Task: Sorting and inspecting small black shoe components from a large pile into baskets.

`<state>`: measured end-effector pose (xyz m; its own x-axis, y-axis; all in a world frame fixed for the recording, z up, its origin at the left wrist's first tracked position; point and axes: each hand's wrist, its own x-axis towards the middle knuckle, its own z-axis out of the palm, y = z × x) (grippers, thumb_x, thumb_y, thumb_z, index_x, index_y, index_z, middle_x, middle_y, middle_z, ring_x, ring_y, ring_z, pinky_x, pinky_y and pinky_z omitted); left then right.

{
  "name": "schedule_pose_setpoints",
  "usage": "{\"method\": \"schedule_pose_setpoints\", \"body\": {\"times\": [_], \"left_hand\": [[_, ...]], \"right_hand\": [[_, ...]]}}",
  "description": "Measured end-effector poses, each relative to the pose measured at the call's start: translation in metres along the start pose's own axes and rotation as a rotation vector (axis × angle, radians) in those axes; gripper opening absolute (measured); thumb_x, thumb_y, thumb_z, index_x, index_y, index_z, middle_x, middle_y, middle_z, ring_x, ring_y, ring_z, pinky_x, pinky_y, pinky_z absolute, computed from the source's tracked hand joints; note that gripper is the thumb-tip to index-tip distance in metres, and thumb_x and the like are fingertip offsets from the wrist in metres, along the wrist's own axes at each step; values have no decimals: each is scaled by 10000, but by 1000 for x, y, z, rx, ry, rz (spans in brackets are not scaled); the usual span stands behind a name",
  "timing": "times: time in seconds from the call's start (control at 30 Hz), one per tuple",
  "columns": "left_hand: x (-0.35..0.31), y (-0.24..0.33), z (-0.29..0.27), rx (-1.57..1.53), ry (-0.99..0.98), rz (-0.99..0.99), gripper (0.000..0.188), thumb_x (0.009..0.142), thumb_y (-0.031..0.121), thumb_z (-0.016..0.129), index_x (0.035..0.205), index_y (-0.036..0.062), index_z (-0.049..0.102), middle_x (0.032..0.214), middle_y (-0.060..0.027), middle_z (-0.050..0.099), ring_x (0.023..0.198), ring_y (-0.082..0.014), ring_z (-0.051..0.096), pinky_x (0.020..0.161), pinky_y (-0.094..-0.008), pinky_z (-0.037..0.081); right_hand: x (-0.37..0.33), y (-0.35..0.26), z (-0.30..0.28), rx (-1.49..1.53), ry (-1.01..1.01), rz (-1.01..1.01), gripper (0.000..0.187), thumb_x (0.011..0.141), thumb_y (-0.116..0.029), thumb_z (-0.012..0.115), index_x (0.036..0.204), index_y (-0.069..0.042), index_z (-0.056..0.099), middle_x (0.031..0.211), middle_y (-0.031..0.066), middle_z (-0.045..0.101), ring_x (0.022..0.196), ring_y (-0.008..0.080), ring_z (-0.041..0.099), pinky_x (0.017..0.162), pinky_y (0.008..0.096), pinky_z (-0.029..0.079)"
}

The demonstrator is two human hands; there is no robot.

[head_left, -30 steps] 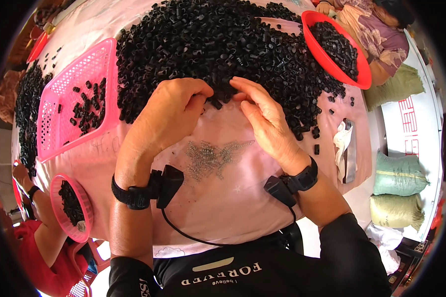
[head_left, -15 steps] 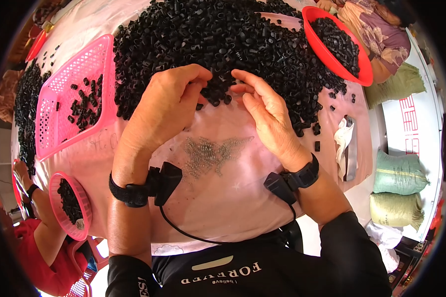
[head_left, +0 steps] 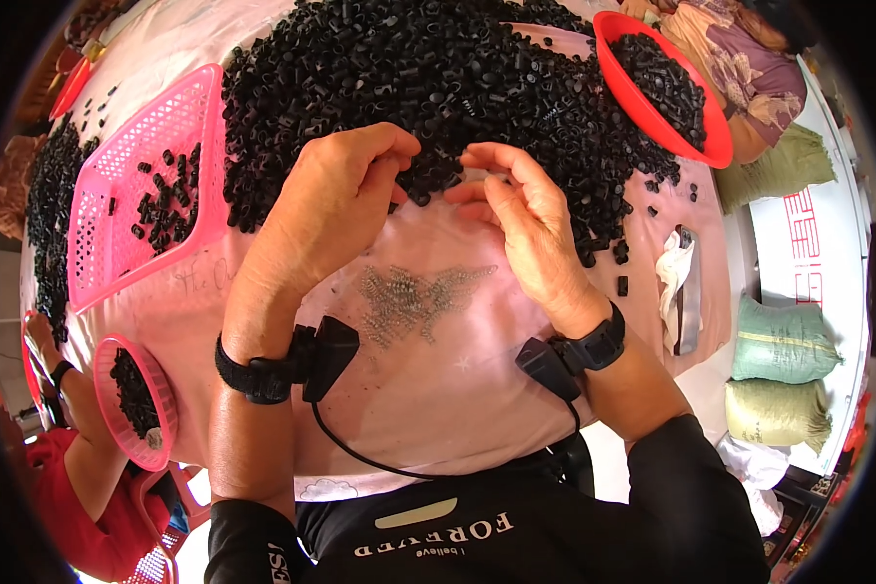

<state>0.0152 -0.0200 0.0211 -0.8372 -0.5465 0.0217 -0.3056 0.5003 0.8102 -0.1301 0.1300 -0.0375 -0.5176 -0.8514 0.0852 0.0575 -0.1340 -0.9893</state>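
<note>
A wide heap of small black plastic parts [head_left: 389, 78] covers the far middle of the table. At its near edge my left hand [head_left: 346, 195] is closed, its index finger and thumb curled toward the parts. What it pinches, if anything, is hidden. Facing it from the right, my right hand [head_left: 526, 219] is open, its fingers apart and loosely bent, with nothing seen in them. Below both hands lies a loose patch of small metal springs [head_left: 419, 302] on the pink tablecloth [head_left: 457, 389].
To the left stands a pink mesh basket [head_left: 97, 204] with some black parts; a round pink basket [head_left: 168, 409] sits nearer. A red basin [head_left: 720, 141] rests at the far right. Close by lies a white cloth strip [head_left: 674, 268]. Other people sit left and far right; sacks [head_left: 784, 341] stand beyond.
My right hand's fingers have spread and shifted slightly, with the thumb and lower fingers now apart. The left hand has barely moved at the heap's edge.
</note>
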Motion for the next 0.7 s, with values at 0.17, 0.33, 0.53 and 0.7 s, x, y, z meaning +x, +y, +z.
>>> {"method": "schedule_pose_setpoints", "body": {"times": [0.17,0.33,0.53,0.7], "left_hand": [[0,1,2,24,-2,4,262,998,34,488,1183,-10,666,1014,-89,717,819,-133,690,684,-279,543],[-1,1,4,-27,-10,15,275,995,22,477,1193,-5,666,1029,-70,709,819,-113,675,640,-259,521],[0,1,9,-86,2,54,290,998,14,466,1214,2,659,1055,-53,696,827,-95,659,602,-243,502],[1,2,12,-90,24,35,292,998,11,467,1223,-1,654,1048,-51,694,812,-95,645,602,-241,499]], "right_hand": [[-1,3,-1,-66,21,-22,341,1066,-130,458,1369,17,511,1272,129,599,1004,157,673,866,290,551],[-2,-3,-2,-154,-62,-20,385,1067,-138,461,1430,-11,485,1266,124,606,987,137,660,853,277,545],[0,0,-2,-136,-22,-7,392,1072,-148,453,1441,-20,481,1204,122,646,929,123,642,836,278,541],[0,3,-4,-156,11,-16,353,1061,-93,444,1397,-14,518,1119,97,669,880,108,624,802,250,532]]}}
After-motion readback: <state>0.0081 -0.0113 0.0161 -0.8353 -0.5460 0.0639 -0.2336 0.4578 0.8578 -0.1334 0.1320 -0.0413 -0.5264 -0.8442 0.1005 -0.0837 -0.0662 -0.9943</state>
